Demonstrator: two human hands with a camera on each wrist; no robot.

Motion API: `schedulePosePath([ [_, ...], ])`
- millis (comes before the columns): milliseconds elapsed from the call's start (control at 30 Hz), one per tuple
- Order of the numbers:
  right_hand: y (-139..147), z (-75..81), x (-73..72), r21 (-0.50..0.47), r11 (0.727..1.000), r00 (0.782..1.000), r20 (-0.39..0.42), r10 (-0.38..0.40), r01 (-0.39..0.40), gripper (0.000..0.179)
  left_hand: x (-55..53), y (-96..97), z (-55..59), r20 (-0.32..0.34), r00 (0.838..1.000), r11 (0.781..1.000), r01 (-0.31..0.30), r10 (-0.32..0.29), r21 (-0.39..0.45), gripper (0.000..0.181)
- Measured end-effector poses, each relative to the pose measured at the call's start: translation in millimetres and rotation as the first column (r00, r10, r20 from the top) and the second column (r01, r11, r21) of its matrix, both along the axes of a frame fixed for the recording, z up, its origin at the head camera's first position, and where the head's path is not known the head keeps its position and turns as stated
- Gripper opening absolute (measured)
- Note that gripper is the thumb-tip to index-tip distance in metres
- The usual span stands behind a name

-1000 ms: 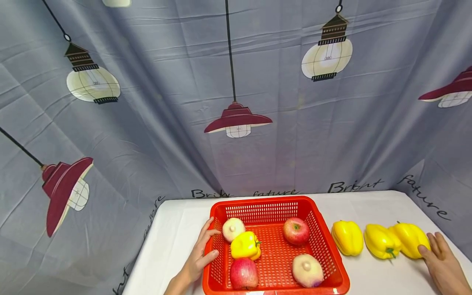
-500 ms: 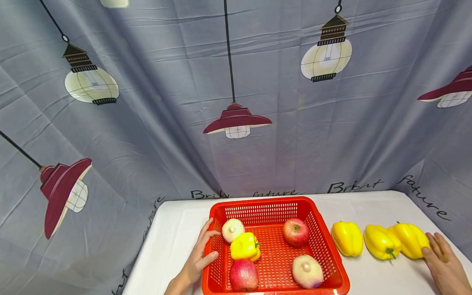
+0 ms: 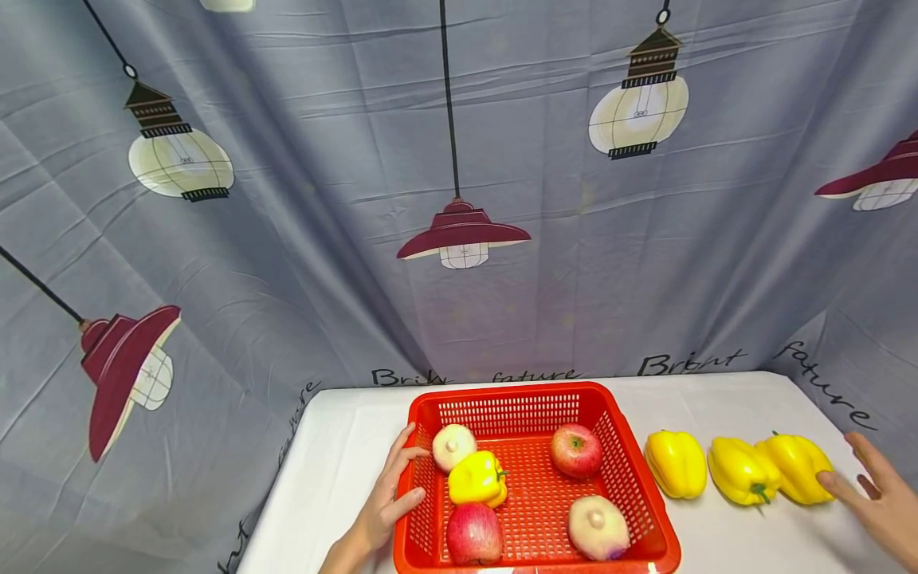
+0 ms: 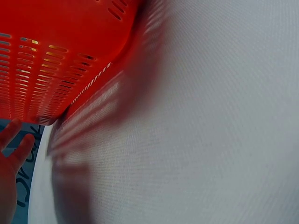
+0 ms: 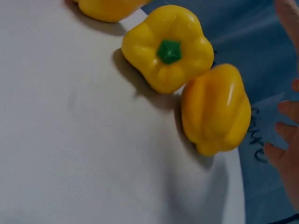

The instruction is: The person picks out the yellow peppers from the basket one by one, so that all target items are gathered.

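My left hand (image 3: 382,501) rests its extended fingertips and thumb at the left rim of a red plastic basket (image 3: 531,392). In the left wrist view, straight fingers (image 4: 21,151) show below the slotted basket wall (image 4: 46,88). Over on the right, my right hand (image 3: 880,501) is spread with nothing in it, its thumb close to the rightmost yellow bell pepper (image 3: 799,466). The right wrist view has this pepper (image 5: 216,109) leaning against a second bell pepper (image 5: 145,56) with a green stem. A third yellow bell pepper (image 3: 676,464) lies nearer the basket.
Inside the basket are two red apples (image 3: 475,532), a yellow bell pepper (image 3: 475,478) and two pale round vegetables (image 3: 598,528). A white-covered table (image 3: 323,462) carries everything. Behind it hangs a grey curtain (image 3: 323,303) printed with lamps.
The right hand has come off the rightmost bell pepper and shifted slightly right, its fingers now raised and spread. The left hand and basket stay where they were.
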State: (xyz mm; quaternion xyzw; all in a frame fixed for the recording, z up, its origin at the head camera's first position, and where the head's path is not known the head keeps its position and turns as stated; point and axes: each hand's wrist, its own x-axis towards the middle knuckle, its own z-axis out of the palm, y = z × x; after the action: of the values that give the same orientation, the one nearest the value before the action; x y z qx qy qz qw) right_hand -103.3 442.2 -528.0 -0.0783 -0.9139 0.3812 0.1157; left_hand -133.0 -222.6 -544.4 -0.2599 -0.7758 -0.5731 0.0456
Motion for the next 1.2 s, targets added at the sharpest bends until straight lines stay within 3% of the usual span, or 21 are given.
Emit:
schedulePosePath([
  [100,-4,12.4,-2.0,0.161,0.987,0.998,0.067,-0.006,-0.005,0.099,0.2,0.0,0.6,0.012,1.000,1.000,-0.012,0.013,-0.008,0.045],
  [233,-15,27.6,-6.5,0.269,0.961,0.997,0.060,0.044,-0.059,0.107,-0.4,0.0,1.3,0.017,1.000,1.000,-0.019,0.020,-0.018,0.045],
  [433,-34,57.1,-14.6,0.278,0.946,0.987,0.055,0.154,-0.163,0.107,-1.0,-0.9,0.3,0.010,1.000,1.000,-0.014,0.014,-0.016,0.045],
  [600,-53,83.4,-21.2,0.245,0.936,0.964,0.146,0.223,-0.254,0.106,-0.3,-1.2,0.4,0.019,1.000,1.000,-0.019,0.019,-0.006,0.045],
  [733,-74,93.5,-23.7,0.201,0.923,0.944,0.115,0.310,-0.328,0.102,0.0,-1.1,-0.1,0.020,1.000,1.000,-0.020,0.020,-0.009,0.045],
  [867,-94,98.0,-24.0,0.139,0.899,0.908,-0.003,0.420,-0.415,0.095,0.2,-1.4,-0.5,0.020,1.000,1.000,-0.017,0.017,-0.003,0.046],
  [967,-107,99.6,-23.6,0.107,0.864,0.863,-0.073,0.499,-0.491,0.093,0.0,-2.0,-0.1,0.012,1.000,1.000,-0.007,0.007,-0.002,0.045],
  [1100,-127,104.1,-24.6,0.092,0.817,0.812,-0.094,0.577,-0.570,0.091,-0.3,-2.3,0.5,-0.007,1.000,1.000,-0.007,0.007,-0.015,0.044],
  [1200,-141,108.4,-25.9,0.072,0.790,0.788,-0.067,0.612,-0.608,0.088,-0.1,-1.2,0.9,-0.013,1.000,1.000,-0.008,0.007,-0.017,0.044],
])
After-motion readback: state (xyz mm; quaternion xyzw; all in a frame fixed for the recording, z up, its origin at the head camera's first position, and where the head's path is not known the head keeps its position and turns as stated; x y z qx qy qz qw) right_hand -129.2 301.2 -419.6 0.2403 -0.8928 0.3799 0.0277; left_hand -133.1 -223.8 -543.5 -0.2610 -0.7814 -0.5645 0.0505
